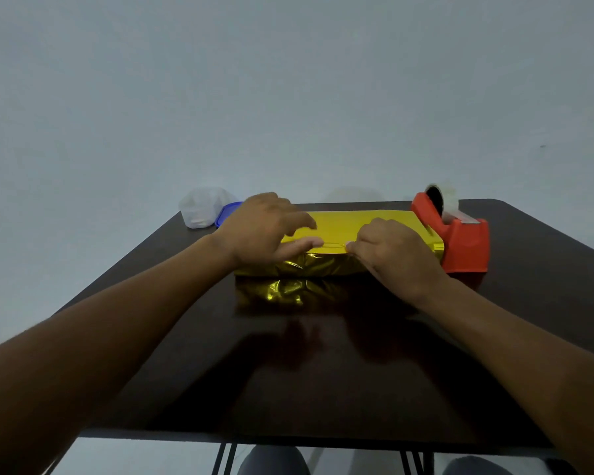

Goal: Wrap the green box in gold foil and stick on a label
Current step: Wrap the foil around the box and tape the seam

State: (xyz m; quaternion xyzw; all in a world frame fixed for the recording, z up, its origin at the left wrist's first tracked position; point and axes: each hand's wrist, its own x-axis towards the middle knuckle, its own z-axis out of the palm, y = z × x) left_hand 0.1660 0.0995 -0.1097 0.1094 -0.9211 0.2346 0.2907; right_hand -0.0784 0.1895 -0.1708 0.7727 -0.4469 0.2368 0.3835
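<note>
Toward the far edge of the table (288,371), midway between its far corners, the foil-wrapped box (343,228) is lying flat; gold foil (302,265) is covering every visible face, so no green is showing. Left hand (264,231) is resting on the top near the left end, fingers extended and thumb laid along the near top edge, pressing the foil down. Right hand (391,255) is curling over the near top edge, fingertips seemingly pinching the foil seam; exact grip is unclear.

Handling judgement: foil is likely thin, slick and crease-prone, wrinkling already on the near face; box probably light and rigid. Best hold is flat pressure on top, pinching only at the foil edges.

Red tape dispenser (460,241) is standing just beside the box's right end; a translucent container (203,207) with a blue lid (225,214) is sitting near the far-left corner. Box ends are being hidden by both hands. No label is visible.
</note>
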